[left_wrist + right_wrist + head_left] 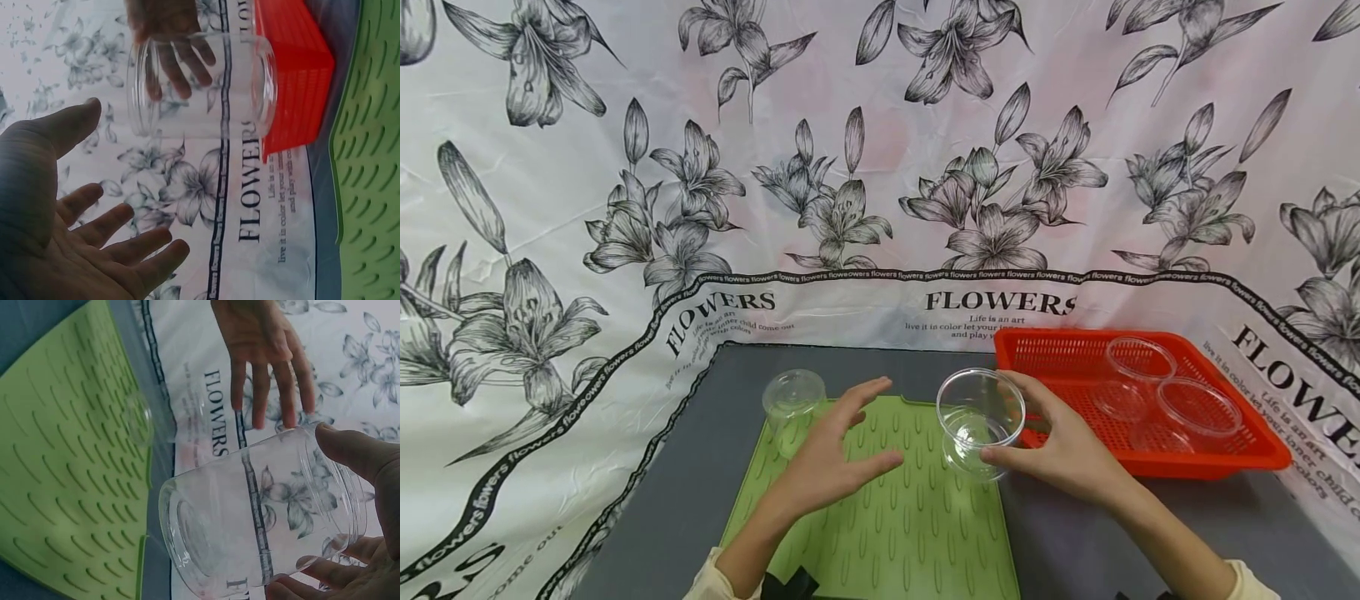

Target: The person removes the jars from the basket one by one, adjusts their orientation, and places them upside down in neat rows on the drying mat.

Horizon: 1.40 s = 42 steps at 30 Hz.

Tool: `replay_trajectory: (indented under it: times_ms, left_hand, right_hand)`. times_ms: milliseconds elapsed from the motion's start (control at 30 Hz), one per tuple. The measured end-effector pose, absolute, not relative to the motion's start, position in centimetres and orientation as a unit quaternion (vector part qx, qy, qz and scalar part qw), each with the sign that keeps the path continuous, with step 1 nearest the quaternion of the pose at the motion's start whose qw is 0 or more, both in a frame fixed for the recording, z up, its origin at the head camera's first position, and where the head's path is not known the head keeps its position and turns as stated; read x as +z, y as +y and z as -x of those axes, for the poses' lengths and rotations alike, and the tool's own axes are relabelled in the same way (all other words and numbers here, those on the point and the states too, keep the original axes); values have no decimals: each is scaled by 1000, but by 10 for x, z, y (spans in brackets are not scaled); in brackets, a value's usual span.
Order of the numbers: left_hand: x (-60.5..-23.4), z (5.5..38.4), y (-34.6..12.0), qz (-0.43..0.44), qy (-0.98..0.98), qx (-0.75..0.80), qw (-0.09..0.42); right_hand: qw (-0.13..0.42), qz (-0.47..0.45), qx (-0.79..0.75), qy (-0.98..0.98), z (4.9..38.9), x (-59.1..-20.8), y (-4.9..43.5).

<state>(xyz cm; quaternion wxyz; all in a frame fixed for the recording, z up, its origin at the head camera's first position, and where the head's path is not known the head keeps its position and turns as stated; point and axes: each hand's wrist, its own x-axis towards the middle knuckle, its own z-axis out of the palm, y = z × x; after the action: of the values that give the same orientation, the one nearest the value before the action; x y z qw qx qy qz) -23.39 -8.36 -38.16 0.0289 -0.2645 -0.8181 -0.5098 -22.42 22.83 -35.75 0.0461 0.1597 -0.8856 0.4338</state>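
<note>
A clear plastic jar (970,433) without a lid is held by my right hand (1063,442), thumb on the near side and fingers round the far side near its rim. The right wrist view shows the same jar (250,512) tilted, its base away from the palm. My left hand (827,458) hovers over the green mat (895,533), fingers spread and apart from the jar. Behind the left hand, another clear jar (792,408) stands at the mat's far left corner.
A red plastic basket (1240,465) at the right holds two clear jars, a rear jar (1131,379) and a front jar (1195,417). The grey table (662,517) runs up to a white flower-printed cloth (850,312) behind and at the sides.
</note>
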Motion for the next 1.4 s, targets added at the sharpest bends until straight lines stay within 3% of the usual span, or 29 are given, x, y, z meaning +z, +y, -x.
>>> replay_trajectory:
  times_ms: [767,1400]
  left_hand:
    - [-378,246,-55,298,-807,-501,-95]
    - [-379,244,-46,320,-798,-498,-114]
  right_hand:
    - [18,-205,413,-887,217,-355,211]
    - [2,-242,408,-880,213,-357,205]
